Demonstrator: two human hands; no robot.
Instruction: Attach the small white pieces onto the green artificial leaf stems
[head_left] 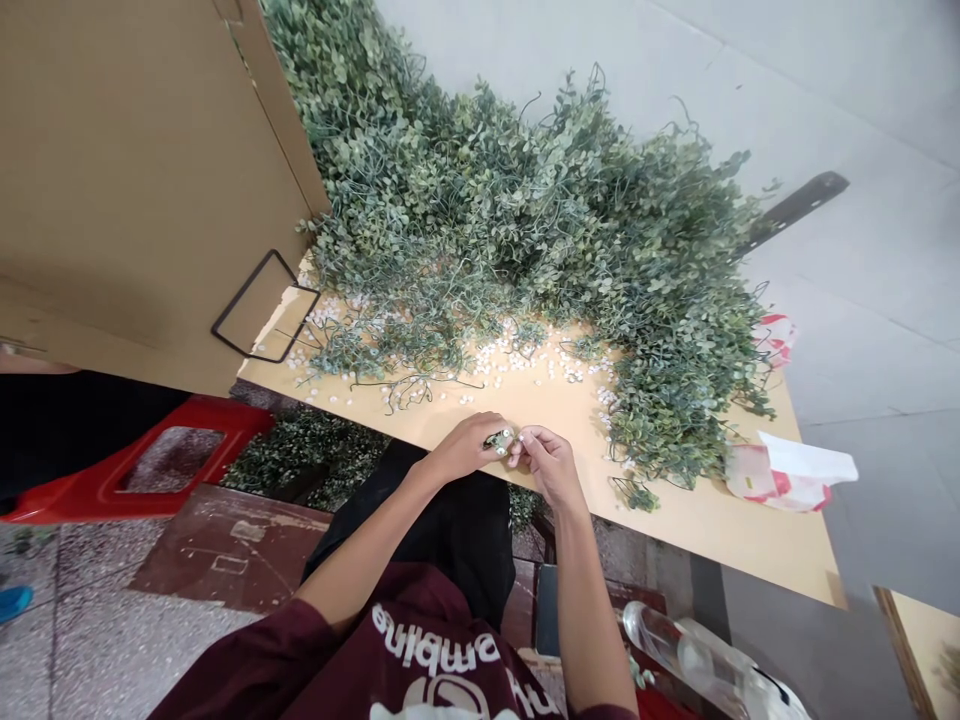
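Observation:
My left hand [469, 446] is closed around a small artificial sprig [499, 441] with green leaves and white tips. Close beside it, my right hand [551, 466] pinches with thumb and forefinger; a tiny white piece [523, 437] shows at its fingertips. Both hands are over the near edge of the tan table [540, 400]. In front of them lie many scattered small white pieces [491, 360] and loose green stems [420, 335]. A large heap of artificial greenery [525, 190] fills the far side and the right of the table.
A cardboard box [135, 180] stands at the left, near a black wire frame [281, 350]. A red and white wrapper [784, 475] lies at the right. A dark flat blade-like strip [795, 210] sticks out past the heap. Below are a red stool [142, 460] and a clear bottle [682, 655].

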